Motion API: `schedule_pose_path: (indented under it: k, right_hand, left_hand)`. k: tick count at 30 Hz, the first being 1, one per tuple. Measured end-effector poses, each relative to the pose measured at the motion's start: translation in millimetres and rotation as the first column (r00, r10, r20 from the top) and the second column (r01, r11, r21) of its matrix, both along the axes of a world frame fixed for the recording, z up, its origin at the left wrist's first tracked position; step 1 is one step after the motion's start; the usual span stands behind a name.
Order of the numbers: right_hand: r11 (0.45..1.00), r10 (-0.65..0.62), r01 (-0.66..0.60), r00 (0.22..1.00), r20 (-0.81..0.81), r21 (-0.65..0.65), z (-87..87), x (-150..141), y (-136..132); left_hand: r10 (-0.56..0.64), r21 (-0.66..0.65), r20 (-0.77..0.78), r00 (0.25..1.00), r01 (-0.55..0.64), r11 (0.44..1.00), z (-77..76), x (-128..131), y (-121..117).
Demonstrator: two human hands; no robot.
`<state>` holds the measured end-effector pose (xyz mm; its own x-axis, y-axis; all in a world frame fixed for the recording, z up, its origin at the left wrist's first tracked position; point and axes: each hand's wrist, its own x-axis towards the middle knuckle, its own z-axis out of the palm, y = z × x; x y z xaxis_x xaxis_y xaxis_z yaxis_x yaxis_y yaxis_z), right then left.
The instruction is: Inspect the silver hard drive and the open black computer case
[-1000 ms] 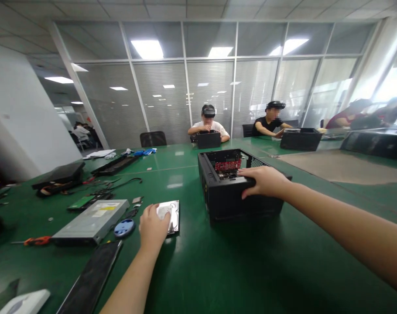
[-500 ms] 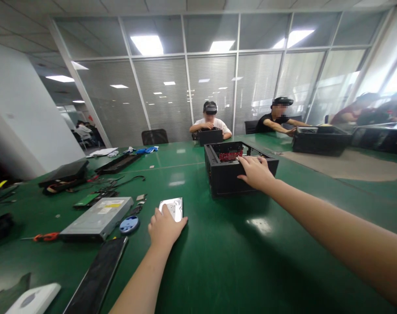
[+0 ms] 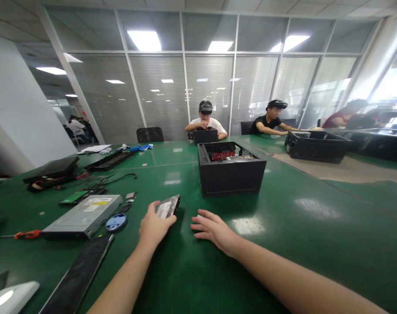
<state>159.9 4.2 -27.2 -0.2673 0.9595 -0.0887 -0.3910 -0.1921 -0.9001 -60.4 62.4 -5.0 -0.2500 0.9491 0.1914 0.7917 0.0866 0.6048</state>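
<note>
Since the last frame, my right hand (image 3: 214, 231) has come off the computer case (image 3: 231, 176). It's now over the green table (image 3: 172, 279), fingers spread, gripping nothing, just right of the hard drive (image 3: 168, 207) and apart from it. My left hand (image 3: 154, 224) was splayed over the drive, which lay flat; now it grasps the drive between thumb and fingers, and the drive is tilted. Can't tell if it's fully clear of the table.

Case stands open-topped, red circuit board (image 3: 224, 155) inside toward the far wall; lower interior hidden. Shallow black tray (image 3: 110, 160) at far left, contents too small to read.

Drive sits at my left fingertips, beyond the palm, in front of the case and to its left. Optical drive (image 3: 82, 216) and blue disc (image 3: 116, 222) lie left of that hand.
</note>
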Motion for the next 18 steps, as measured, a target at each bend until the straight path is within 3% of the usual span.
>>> schedule_pose_path:
  k: [2, 5, 8, 10, 13, 16, 18]
  right_hand:
    - [0.994, 0.057, -0.071, 0.984, -0.169, -0.077, -3.4, -8.9, 5.0]
    - [0.982, 0.164, -0.186, 0.934, -0.316, -0.04, -5.2, -11.3, 11.4]
    - [0.993, 0.073, -0.103, 0.927, -0.369, -0.062, -6.0, -8.3, 13.1]
    - [0.993, -0.029, -0.015, 0.926, -0.376, -0.114, -5.4, -4.9, 13.7]
    - [0.993, -0.051, 0.005, 0.919, -0.391, -0.119, -2.2, 2.4, 16.2]
    - [0.998, 0.019, -0.043, 0.914, -0.406, -0.049, 2.2, 10.2, 19.5]
    - [0.997, 0.065, -0.076, 0.913, -0.402, -0.01, 4.2, 13.6, 20.6]
  left_hand:
    - [-0.094, 0.016, 0.126, 0.988, 0.092, 0.996, -0.7, 13.2, -11.0]
    - [-0.23, 0.044, 0.188, 0.955, 0.226, 0.973, -3.7, 41.4, -30.7]
    - [-0.318, 0.132, 0.066, 0.946, 0.307, 0.942, -9.5, 65.1, -46.8]
    - [-0.362, 0.168, 0.066, 0.93, 0.348, 0.923, -11.9, 71.5, -52.7]
    - [-0.391, 0.238, 0.132, 0.911, 0.354, 0.904, -8.9, 67.7, -53.8]
    - [-0.325, 0.316, 0.122, 0.938, 0.273, 0.909, -1.6, 59.1, -48.4]
    - [-0.292, 0.292, 0.191, 0.937, 0.23, 0.928, 0.9, 55.5, -43.1]
